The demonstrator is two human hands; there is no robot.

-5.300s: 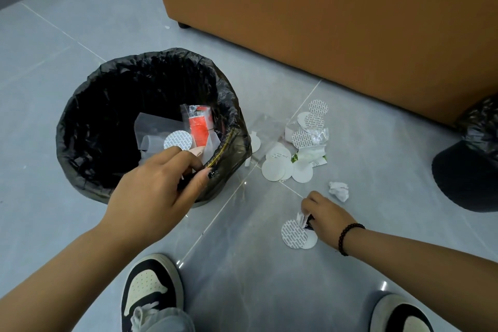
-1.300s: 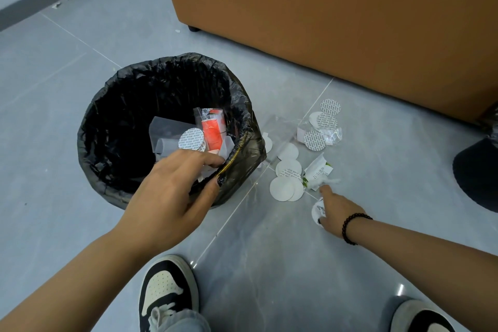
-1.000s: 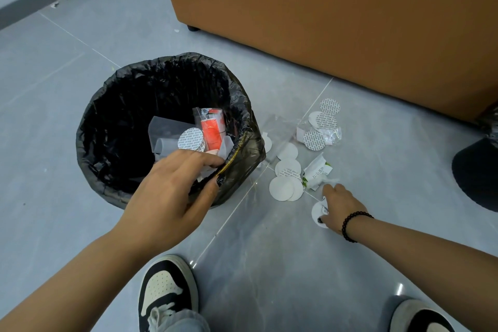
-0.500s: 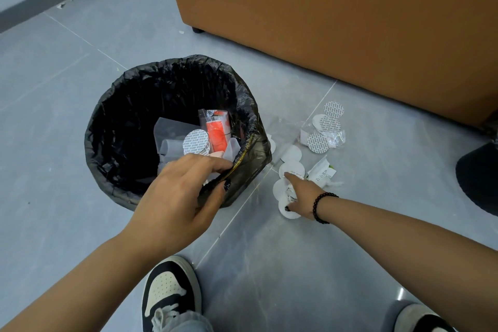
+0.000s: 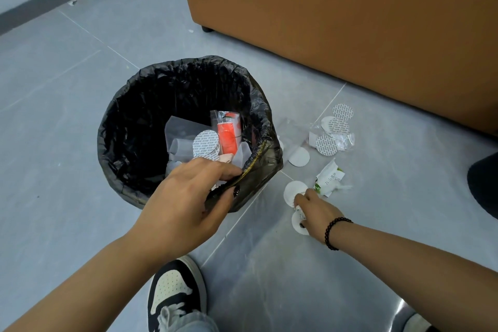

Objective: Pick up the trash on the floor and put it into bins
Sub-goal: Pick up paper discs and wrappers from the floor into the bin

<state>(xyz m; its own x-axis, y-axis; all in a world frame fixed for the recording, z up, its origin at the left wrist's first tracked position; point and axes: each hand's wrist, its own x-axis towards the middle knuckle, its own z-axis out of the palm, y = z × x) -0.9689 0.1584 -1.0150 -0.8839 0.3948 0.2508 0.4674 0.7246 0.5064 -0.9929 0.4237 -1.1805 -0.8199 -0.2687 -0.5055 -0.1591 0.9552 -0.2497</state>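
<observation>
Head view is showing a person crouching over a grey tiled floor [image 5: 80,105] beside a bin [image 5: 129,170] lined with a black bag. The left hand [image 5: 183,205] is gripping the near rim of the bin, fingers curling inside over the liner and thumb pressing on the outside. Inside the bin, a printed round seal [image 5: 206,144], a red packet [image 5: 227,136] in clear wrap and pale plastic pieces are lying against the right wall.

The right hand [image 5: 314,213], wearing a black bead bracelet [image 5: 334,233], is reaching down to the floor just right of the bin. Its fingers are curling around small white trash, and its fingertips are touching a white disc [image 5: 293,191] lying flat on the floor. A second white disc [image 5: 297,222] is showing partly under the hand; whether it is being held cannot be told.

A crumpled white-and-green wrapper [image 5: 330,178] is lying just beyond the right hand. Further discs [image 5: 327,144] and clear plastic are lying scattered near an orange cabinet [image 5: 350,21]. A black-and-white shoe [image 5: 175,291] is standing below the bin.
</observation>
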